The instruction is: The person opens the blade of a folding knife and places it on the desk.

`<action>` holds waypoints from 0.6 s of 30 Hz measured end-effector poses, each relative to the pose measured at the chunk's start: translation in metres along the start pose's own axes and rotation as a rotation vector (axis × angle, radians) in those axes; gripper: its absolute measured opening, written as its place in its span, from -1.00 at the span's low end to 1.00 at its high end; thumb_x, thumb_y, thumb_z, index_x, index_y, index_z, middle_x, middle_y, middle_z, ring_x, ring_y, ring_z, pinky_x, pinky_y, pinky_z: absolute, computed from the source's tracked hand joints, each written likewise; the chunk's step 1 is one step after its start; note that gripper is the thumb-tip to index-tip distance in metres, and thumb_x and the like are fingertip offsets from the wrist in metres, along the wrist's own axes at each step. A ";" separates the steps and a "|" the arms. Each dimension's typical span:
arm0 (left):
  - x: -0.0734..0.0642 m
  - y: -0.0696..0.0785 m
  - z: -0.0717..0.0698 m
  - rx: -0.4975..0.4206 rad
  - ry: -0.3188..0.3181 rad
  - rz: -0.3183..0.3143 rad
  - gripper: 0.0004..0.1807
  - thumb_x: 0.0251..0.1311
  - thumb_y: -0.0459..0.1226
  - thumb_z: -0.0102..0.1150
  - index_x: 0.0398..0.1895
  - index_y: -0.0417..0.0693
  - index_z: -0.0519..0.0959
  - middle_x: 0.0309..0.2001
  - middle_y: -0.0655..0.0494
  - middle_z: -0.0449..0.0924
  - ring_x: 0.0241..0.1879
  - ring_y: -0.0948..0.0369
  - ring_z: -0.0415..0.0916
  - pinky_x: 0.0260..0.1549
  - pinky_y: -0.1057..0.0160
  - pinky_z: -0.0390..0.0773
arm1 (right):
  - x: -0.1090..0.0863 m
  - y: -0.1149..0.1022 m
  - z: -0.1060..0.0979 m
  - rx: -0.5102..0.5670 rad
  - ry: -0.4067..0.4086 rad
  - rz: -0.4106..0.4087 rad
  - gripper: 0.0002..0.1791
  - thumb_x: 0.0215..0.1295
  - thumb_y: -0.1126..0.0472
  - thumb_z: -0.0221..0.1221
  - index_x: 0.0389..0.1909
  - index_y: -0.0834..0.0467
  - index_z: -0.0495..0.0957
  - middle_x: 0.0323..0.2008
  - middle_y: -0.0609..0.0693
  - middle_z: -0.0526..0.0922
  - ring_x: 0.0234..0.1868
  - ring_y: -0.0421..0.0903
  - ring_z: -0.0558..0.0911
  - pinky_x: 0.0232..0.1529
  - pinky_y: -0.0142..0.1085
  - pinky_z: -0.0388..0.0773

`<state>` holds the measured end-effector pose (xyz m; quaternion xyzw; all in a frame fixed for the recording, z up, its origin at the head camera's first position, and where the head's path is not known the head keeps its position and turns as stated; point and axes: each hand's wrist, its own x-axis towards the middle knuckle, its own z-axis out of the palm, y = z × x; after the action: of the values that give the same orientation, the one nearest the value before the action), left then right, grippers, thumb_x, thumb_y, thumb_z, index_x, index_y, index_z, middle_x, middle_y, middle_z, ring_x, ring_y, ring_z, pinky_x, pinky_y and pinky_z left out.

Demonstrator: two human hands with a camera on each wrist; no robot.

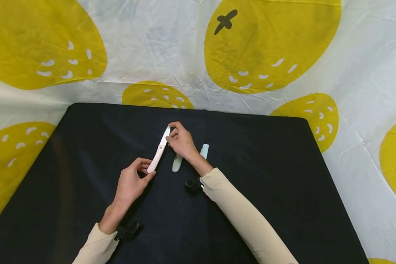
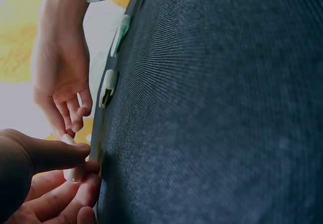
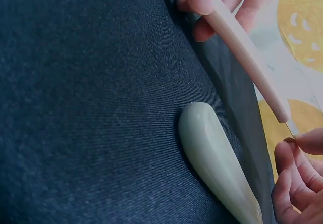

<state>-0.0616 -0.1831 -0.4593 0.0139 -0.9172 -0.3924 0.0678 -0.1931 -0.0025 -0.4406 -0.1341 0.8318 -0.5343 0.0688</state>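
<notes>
A folding knife with a pale pink handle is held tilted above the dark cloth, its blade swung out. My left hand pinches the butt of the handle between thumb and fingers. Near the tip, my right hand pinches the blade; in the right wrist view the thumb and a finger meet on it. Just right of the pink knife lies a pale green folding knife, partly hidden by the right hand. A light blue folding knife lies beyond, partly covered by the right forearm.
A black cloth covers the table. Behind it hangs a white sheet with yellow printed shapes. Black wrist-worn devices sit at both sleeve cuffs, close above the cloth.
</notes>
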 end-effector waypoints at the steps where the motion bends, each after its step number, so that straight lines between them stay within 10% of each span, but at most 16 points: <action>1: -0.001 0.001 0.000 0.013 0.004 0.002 -0.62 0.09 -0.33 0.56 -0.01 -0.10 0.67 -0.22 -0.03 0.81 -0.26 0.10 0.72 -0.31 0.29 0.51 | 0.001 0.000 0.000 -0.025 -0.003 -0.001 -0.50 0.44 0.31 0.25 0.35 0.24 0.42 -0.24 0.11 0.71 -0.30 -0.04 0.69 -0.29 -0.41 0.48; 18: -0.002 0.001 0.005 0.127 0.009 0.014 -0.61 -0.04 -0.25 0.67 -0.13 -0.08 0.71 -0.25 -0.01 0.59 -0.25 0.08 0.56 -0.27 0.11 0.50 | 0.010 0.000 0.006 -0.467 -0.144 -0.004 -0.45 0.41 0.05 0.31 0.39 0.04 0.52 0.00 0.02 0.57 0.06 0.00 0.51 0.20 -0.05 0.40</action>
<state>-0.0604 -0.1789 -0.4624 0.0135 -0.9400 -0.3328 0.0736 -0.2009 -0.0104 -0.4424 -0.1856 0.9253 -0.3169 0.0942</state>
